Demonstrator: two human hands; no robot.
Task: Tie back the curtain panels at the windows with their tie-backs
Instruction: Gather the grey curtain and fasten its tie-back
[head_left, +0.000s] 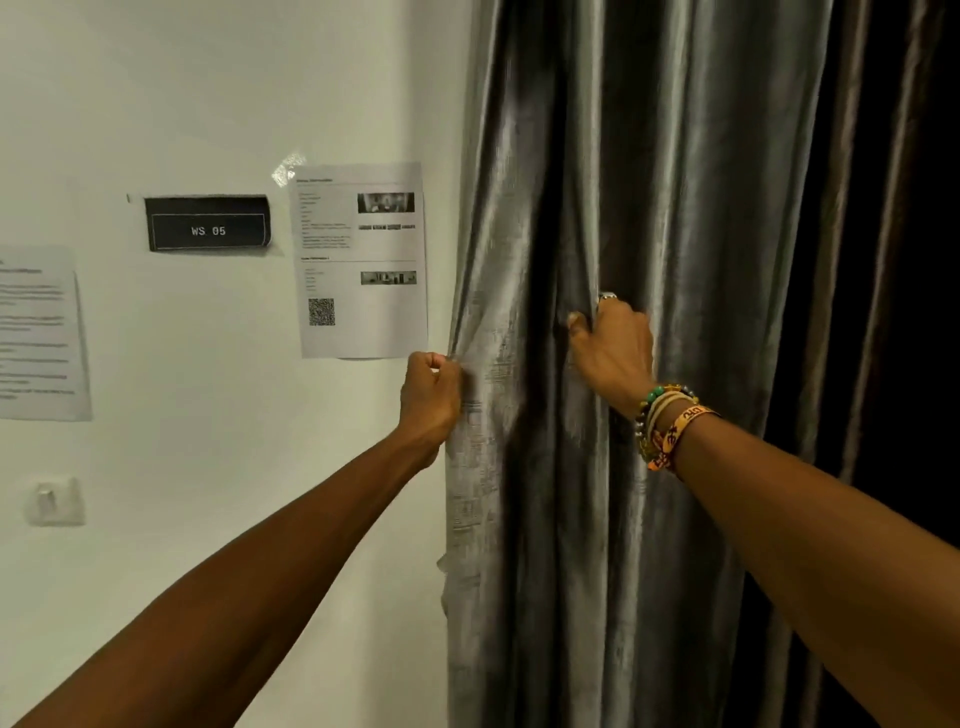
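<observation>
The grey curtain hangs closed beside the white wall. The left hand pinches its outer edge with curled fingers, while the right hand clutches a middle fold.

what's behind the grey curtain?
Nothing shows: the curtain hangs closed, covering whatever is behind it, and no window or tie-back is in view. Only white wall shows beside its left edge, which the left hand pinches; the right hand grips a fold.

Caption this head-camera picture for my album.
The left hand pinches the grey curtain at its edge; the right hand grips a fold.
</observation>
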